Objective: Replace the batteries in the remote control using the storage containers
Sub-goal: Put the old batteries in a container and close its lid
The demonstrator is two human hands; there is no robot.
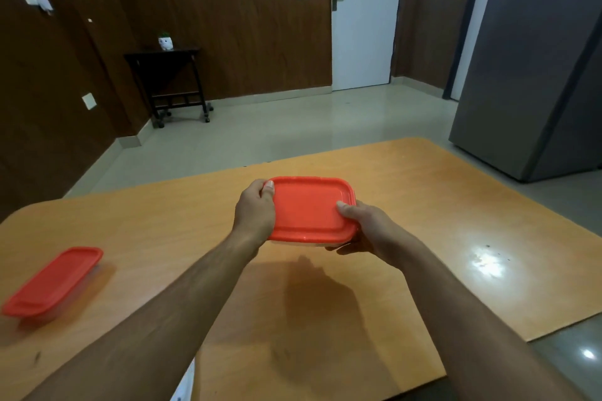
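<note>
Head view: both hands (255,212) (365,231) grip red-lidded container (309,208) ends.

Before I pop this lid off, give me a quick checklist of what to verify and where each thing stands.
1. Held container gripped on both sides, left hand and right hand: ok.
2. Red lid seated flat all round: ok on the edges in view.
3. Bare table below for setting the lid down: ok.
4. Second container out of the way at the left, lid on: ok.
5. Contents of either container: cannot tell, lids hide them.
6. Remote control in view: not ok, none visible.
</note>
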